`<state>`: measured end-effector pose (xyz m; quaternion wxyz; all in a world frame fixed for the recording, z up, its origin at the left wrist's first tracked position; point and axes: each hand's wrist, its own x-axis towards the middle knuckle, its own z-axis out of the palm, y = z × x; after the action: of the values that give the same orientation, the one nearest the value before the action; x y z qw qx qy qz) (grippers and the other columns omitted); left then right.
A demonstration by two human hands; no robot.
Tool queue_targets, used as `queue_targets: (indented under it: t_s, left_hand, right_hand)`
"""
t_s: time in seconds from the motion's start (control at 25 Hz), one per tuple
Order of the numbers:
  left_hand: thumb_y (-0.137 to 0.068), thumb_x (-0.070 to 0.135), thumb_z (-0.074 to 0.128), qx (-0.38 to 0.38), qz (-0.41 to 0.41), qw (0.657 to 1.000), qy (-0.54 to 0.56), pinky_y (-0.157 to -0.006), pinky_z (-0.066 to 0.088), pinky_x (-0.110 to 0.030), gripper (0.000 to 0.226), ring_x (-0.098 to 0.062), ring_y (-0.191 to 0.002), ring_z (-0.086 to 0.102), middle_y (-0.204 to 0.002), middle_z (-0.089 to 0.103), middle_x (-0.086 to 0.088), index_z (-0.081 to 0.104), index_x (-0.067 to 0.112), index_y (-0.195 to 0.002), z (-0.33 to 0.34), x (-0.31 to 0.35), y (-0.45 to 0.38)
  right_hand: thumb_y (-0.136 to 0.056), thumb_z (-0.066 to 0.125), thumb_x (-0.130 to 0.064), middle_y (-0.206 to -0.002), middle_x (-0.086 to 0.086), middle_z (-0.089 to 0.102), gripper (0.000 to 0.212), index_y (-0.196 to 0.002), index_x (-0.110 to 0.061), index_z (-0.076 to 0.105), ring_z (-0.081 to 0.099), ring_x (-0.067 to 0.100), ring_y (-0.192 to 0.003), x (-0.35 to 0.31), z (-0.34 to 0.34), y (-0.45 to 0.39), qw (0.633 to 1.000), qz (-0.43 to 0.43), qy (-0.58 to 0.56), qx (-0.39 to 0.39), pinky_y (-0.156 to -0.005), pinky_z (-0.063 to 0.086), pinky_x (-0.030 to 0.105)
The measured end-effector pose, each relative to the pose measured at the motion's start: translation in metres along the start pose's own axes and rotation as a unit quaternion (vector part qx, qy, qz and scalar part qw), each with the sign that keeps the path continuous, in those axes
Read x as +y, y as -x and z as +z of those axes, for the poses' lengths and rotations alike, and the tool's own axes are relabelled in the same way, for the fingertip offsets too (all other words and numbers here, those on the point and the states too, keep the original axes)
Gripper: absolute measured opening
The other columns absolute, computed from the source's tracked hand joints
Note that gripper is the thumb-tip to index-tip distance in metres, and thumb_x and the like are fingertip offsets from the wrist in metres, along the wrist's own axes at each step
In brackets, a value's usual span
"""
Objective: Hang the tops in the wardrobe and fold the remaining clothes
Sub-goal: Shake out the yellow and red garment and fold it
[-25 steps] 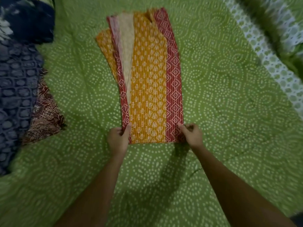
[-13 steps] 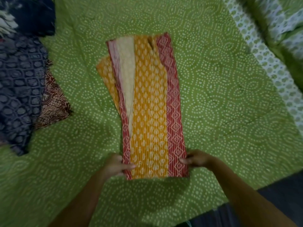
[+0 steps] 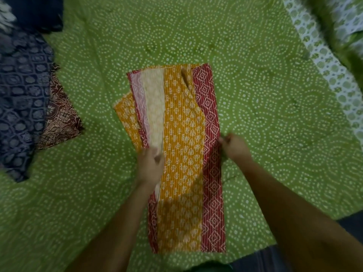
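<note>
The left hand (image 3: pixel 150 165) pinches the left edge of the long yellow-and-red printed garment (image 3: pixel 184 154) midway along its length; the right hand (image 3: pixel 234 147) has its fingers curled around the red border on the right edge. The garment lies lengthwise on the green dotted bedspread (image 3: pixel 255 95). Dark blue and maroon clothes (image 3: pixel 25 95) lie heaped at far left.

No readable text or labels.
</note>
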<state>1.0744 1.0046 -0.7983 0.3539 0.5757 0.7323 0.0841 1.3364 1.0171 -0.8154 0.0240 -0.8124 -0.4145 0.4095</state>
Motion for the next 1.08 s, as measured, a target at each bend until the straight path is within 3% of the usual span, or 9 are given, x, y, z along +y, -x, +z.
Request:
queue_targets:
  t_s: [0.08, 0.2, 0.32, 0.4, 0.52, 0.64, 0.84, 0.96, 1.08]
  left_hand:
    - [-0.093, 0.029, 0.059, -0.046, 0.0, 0.996, 0.081, -0.063, 0.043, -0.024, 0.016, -0.012, -0.069, 0.05, -0.08, 0.052, 0.003, 0.056, 0.014, -0.086, -0.001, 0.035, -0.048]
    - [-0.089, 0.035, 0.064, -0.065, -0.136, 0.97, 0.193, -0.079, 0.05, -0.03, 0.025, -0.013, -0.074, 0.053, -0.086, 0.058, -0.001, 0.062, 0.011, -0.095, 0.001, 0.062, -0.124]
    - [-0.08, 0.038, 0.074, -0.088, -0.209, 0.924, 0.309, -0.085, 0.05, -0.03, 0.054, -0.019, -0.095, 0.058, -0.12, 0.063, -0.012, 0.061, 0.003, -0.12, 0.0, 0.072, -0.181]
    - [-0.078, 0.034, 0.077, -0.097, -0.206, 0.908, 0.351, -0.085, 0.048, -0.028, 0.059, -0.019, -0.102, 0.054, -0.13, 0.058, -0.013, 0.058, 0.002, -0.124, -0.003, 0.077, -0.204]
    - [-0.079, 0.029, 0.077, -0.118, -0.169, 0.909, 0.363, -0.08, 0.05, -0.026, 0.037, -0.02, -0.104, 0.059, -0.124, 0.061, -0.011, 0.064, 0.008, -0.107, -0.006, 0.083, -0.227]
    - [-0.082, 0.022, 0.075, -0.082, -0.114, 0.938, 0.316, -0.045, 0.043, -0.017, 0.03, -0.011, -0.057, 0.051, -0.073, 0.057, -0.002, 0.051, 0.013, -0.065, -0.01, 0.07, -0.241]
    - [-0.084, 0.026, 0.072, -0.039, -0.07, 0.974, 0.212, -0.051, 0.048, -0.025, 0.031, -0.003, -0.036, 0.048, -0.058, 0.047, -0.002, 0.048, 0.016, -0.067, -0.01, 0.053, -0.252]
    - [-0.078, 0.043, 0.075, -0.05, -0.061, 0.974, 0.213, -0.055, 0.049, -0.028, 0.039, -0.016, -0.048, 0.052, -0.064, 0.048, -0.01, 0.058, 0.008, -0.073, -0.009, 0.056, -0.253]
    - [-0.062, 0.054, 0.082, -0.138, -0.077, 0.946, 0.283, -0.059, 0.045, -0.034, 0.06, -0.023, -0.07, 0.05, -0.084, 0.054, -0.011, 0.063, 0.005, -0.092, -0.011, 0.059, -0.26]
  right_hand:
    - [-0.096, 0.052, -0.025, -0.114, 0.006, 0.061, 0.025, -0.119, -0.014, 0.052, 0.06, 0.016, -0.087, -0.041, -0.019, -0.049, 0.995, -0.05, -0.07, 0.053, -0.069, 0.051, 0.024]
    - [-0.093, 0.056, -0.014, -0.131, 0.012, 0.05, 0.039, -0.131, -0.021, 0.047, 0.057, 0.017, -0.098, -0.097, -0.048, -0.116, 0.987, -0.124, -0.08, 0.065, -0.068, 0.049, 0.017]
    - [-0.088, 0.064, -0.017, -0.143, 0.018, 0.036, 0.055, -0.138, -0.028, 0.042, 0.051, 0.03, -0.118, -0.14, -0.069, -0.165, 0.991, -0.121, -0.037, 0.051, -0.089, 0.054, 0.041]
    - [-0.085, 0.068, -0.021, -0.145, 0.018, 0.029, 0.058, -0.136, -0.031, 0.044, 0.042, 0.037, -0.127, -0.151, -0.075, -0.181, 0.994, -0.108, -0.027, 0.017, -0.096, 0.047, 0.054]
    - [-0.08, 0.072, -0.015, -0.133, 0.014, 0.049, 0.045, -0.122, -0.017, 0.057, 0.049, 0.029, -0.121, -0.155, -0.08, -0.192, 0.988, -0.151, -0.016, -0.003, -0.098, 0.044, 0.037]
    - [-0.077, 0.074, -0.01, -0.113, 0.007, 0.062, 0.036, -0.111, -0.006, 0.061, 0.056, 0.017, -0.097, -0.152, -0.092, -0.199, 0.99, -0.131, -0.04, 0.027, -0.083, 0.041, 0.022]
    - [-0.087, 0.067, -0.021, -0.114, 0.002, 0.054, 0.026, -0.11, -0.013, 0.058, 0.05, 0.009, -0.096, -0.147, -0.072, -0.199, 0.974, -0.138, -0.033, 0.175, -0.098, 0.045, 0.03]
    - [-0.082, 0.068, -0.039, -0.136, 0.005, 0.039, 0.042, -0.117, -0.021, 0.056, 0.032, 0.022, -0.127, -0.133, -0.056, -0.19, 0.96, -0.199, 0.036, 0.195, -0.111, 0.024, 0.042]
    - [-0.076, 0.072, -0.037, -0.135, 0.006, 0.04, 0.041, -0.113, -0.021, 0.062, 0.036, 0.026, -0.126, -0.127, -0.077, -0.204, 0.963, -0.216, 0.076, 0.143, -0.112, 0.027, 0.043]
